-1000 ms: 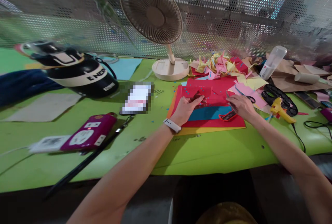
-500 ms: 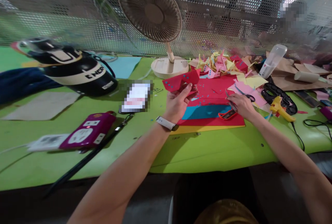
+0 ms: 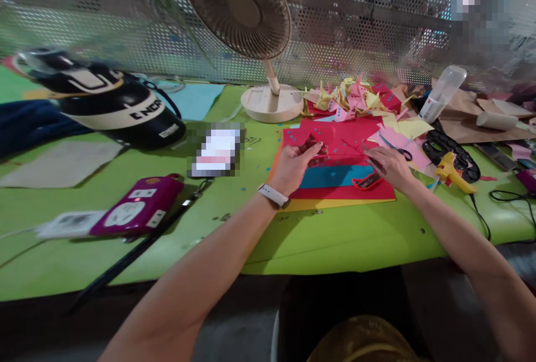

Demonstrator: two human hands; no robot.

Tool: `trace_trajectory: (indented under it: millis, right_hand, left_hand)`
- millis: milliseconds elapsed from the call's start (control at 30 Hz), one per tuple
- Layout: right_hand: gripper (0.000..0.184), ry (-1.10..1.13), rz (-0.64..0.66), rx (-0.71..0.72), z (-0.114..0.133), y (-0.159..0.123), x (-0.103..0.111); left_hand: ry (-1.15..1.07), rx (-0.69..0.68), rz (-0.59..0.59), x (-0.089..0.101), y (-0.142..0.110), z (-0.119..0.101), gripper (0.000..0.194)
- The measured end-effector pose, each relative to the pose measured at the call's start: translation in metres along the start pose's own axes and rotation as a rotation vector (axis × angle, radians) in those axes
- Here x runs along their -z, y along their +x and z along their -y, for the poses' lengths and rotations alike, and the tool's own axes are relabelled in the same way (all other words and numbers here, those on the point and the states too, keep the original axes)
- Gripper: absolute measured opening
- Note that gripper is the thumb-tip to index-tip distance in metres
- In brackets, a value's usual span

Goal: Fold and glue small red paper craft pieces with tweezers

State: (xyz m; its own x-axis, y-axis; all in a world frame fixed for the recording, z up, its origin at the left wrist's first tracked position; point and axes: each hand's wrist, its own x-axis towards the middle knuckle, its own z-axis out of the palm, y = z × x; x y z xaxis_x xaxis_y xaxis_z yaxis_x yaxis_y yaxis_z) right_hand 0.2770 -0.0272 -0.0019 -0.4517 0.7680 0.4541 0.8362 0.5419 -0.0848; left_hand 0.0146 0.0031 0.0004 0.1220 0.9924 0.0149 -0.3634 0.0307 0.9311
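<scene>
My left hand (image 3: 298,162), a watch on its wrist, is over the left part of the stacked red sheets (image 3: 341,130). Its thumb and fingers are pinched together; whatever is between them blends into the red. Blue dots lie scattered on the red. My right hand (image 3: 389,165) is closed round a slim grey tool, mostly hidden by the fingers, at the right side of the sheets. Just below that hand lies an orange-edged dark cutter (image 3: 367,182), partly on a blue paper strip (image 3: 326,177). Scissors (image 3: 404,153) rest on pink paper beyond the right hand.
A fan (image 3: 274,104) stands behind the sheets, beside a pile of folded yellow and pink paper (image 3: 355,96). Rightward are a yellow glue gun (image 3: 454,175), black tray (image 3: 454,155) and clear bottle (image 3: 444,94). Leftward are a phone (image 3: 218,151), purple power strip (image 3: 140,205) and black flask (image 3: 121,105).
The dotted red folded paper that my left hand held up no longer shows raised. That hand has moved slightly right, towards my right hand, which has stayed nearly in place.
</scene>
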Motion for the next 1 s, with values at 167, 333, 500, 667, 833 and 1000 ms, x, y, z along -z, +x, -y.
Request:
trace_trajectory:
  millis: [167,333,500,667,833,1000]
  right_hand:
    - [0.039,0.014,0.076,-0.073,-0.005,0.001,-0.007]
    - [0.058,0.125,0.065,-0.155,-0.011,0.003,0.007]
    - [0.043,0.145,-0.148,-0.261,-0.014,-0.008,0.077]
    - [0.039,-0.105,-0.008,-0.58,-0.032,-0.054,0.141]
    - [0.057,-0.327,0.416,-0.756,-0.063,-0.101,0.135]
    - [0.036,-0.476,0.414,-0.793,-0.069,-0.116,0.106]
  left_hand:
    - [0.054,0.01,0.004,0.0,-0.001,0.002,0.039]
    - [0.062,0.029,0.002,-0.001,-0.001,0.001,0.039]
    - [0.05,0.01,0.004,-0.001,0.0,0.003,0.04]
    - [0.034,-0.007,0.022,0.001,0.003,0.007,0.029]
    - [0.051,-0.005,0.046,0.003,0.004,0.011,0.025]
    - [0.075,0.004,0.048,0.003,0.002,0.011,0.028]
